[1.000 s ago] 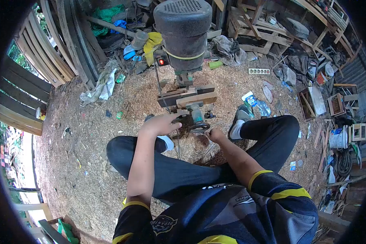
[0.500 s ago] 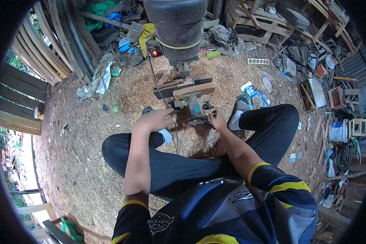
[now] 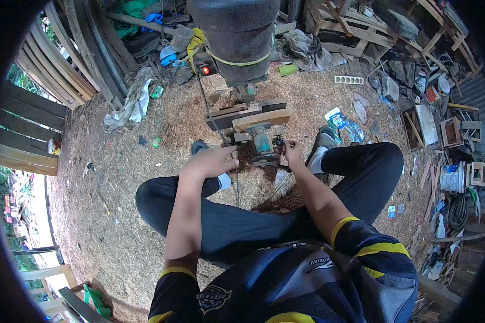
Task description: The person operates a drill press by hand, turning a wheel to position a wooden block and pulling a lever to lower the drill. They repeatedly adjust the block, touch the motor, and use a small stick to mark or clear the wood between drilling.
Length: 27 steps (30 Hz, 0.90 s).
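Note:
A machine with a green metal body and a round handwheel stands between my feet. Behind its body lie wooden boards, below a large dark drum-like housing. My left hand is at the machine's left side beside a thin rod, its fingers apart and holding nothing visible. On the right side my right hand has its fingers closed at a small dark fitting; whatever lies between the fingertips is too small to make out.
Wood shavings cover the ground. Planks stand at the left. Plastic packets lie beyond my right foot. Wooden boxes, a bucket and scrap wood line the right side. A small red light glows near the drum.
My right hand has moved up from beside the handwheel to the small fitting. My left hand has shifted slightly, still with its fingers apart. The view has tilted a little.

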Tool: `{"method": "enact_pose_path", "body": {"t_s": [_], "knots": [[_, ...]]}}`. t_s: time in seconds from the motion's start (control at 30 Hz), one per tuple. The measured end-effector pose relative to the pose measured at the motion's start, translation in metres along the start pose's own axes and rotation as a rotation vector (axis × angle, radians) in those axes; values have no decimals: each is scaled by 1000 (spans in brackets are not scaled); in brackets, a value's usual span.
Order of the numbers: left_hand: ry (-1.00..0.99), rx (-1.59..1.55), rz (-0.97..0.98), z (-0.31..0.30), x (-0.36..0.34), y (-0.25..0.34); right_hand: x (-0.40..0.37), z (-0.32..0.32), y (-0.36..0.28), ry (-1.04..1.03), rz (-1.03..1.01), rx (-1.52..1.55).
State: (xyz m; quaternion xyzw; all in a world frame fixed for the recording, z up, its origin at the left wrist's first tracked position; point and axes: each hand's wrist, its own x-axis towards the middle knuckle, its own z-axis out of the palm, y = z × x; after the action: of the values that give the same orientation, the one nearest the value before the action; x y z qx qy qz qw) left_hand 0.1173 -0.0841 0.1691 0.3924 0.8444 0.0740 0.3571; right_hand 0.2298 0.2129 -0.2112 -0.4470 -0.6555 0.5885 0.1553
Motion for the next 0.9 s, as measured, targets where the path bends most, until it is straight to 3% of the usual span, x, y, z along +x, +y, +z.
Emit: {"method": "enact_pose_path", "body": {"t_s": [0.1, 0.17, 0.3, 0.4, 0.47, 0.53, 0.63, 0.73, 0.83, 0.9], "knots": [[9, -15, 21, 3, 3, -1, -7, -3, -16, -151, 414, 608], [4, -12, 18, 4, 4, -1, 28, 16, 38, 9, 245, 306], [19, -12, 21, 7, 8, -5, 27, 23, 50, 35, -37, 135], [36, -11, 26, 7, 9, -4, 8, 26, 24, 30, 89, 136], [29, -19, 21, 7, 9, -3, -16, 10, -28, -60, 381, 434], [14, -17, 16, 7, 11, -2, -12, 3, -26, -194, 569, 703], [-7, -5, 0, 6, 11, -1, -8, 2, -27, -118, 520, 563], [-3, 1, 8, 5, 13, -1, -28, 5, -43, -22, 308, 441], [20, -6, 15, 6, 12, -2, 0, 27, 13, 58, 12, 179], [26, -6, 12, 7, 12, -1, -8, 22, -11, 15, 208, 373]]}}
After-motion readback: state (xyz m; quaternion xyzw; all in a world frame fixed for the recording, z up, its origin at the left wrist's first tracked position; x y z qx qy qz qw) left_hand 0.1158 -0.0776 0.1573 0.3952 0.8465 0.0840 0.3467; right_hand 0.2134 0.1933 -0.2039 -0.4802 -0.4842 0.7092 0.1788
